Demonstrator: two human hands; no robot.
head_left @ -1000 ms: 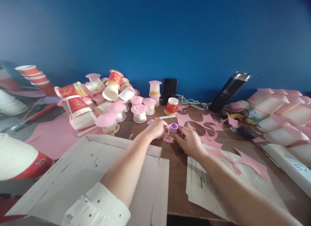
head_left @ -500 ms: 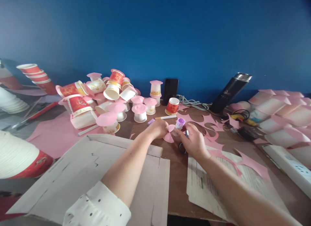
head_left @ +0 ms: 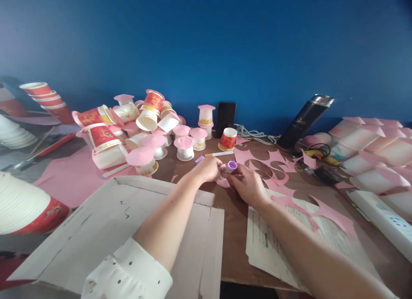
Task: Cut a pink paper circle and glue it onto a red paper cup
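Observation:
My right hand (head_left: 252, 185) is closed around a glue stick (head_left: 231, 166) with a purple end pointing up. The stick sits over a small pink paper disc (head_left: 222, 182), and whether its tip touches the paper is hidden. My left hand (head_left: 209, 169) is closed, with its fingertips on the disc's left edge. Just beyond the left hand lies a small purple piece (head_left: 199, 159), like a cap. Farther back, a red paper cup (head_left: 228, 139) stands upright beside a marker (head_left: 219, 154).
Paper cups with pink tops (head_left: 151, 142) are heaped at the left. Pink paper scraps (head_left: 273, 159), a black flask (head_left: 304, 121) and a power strip (head_left: 383, 217) are at the right. A phone (head_left: 225, 118) leans on the blue wall. Cardboard (head_left: 144, 230) lies under my left arm.
My right hand has moved left and slightly down, bringing the glue stick over the pink disc. A dark ring beneath that hand is now hidden. The left hand has barely moved.

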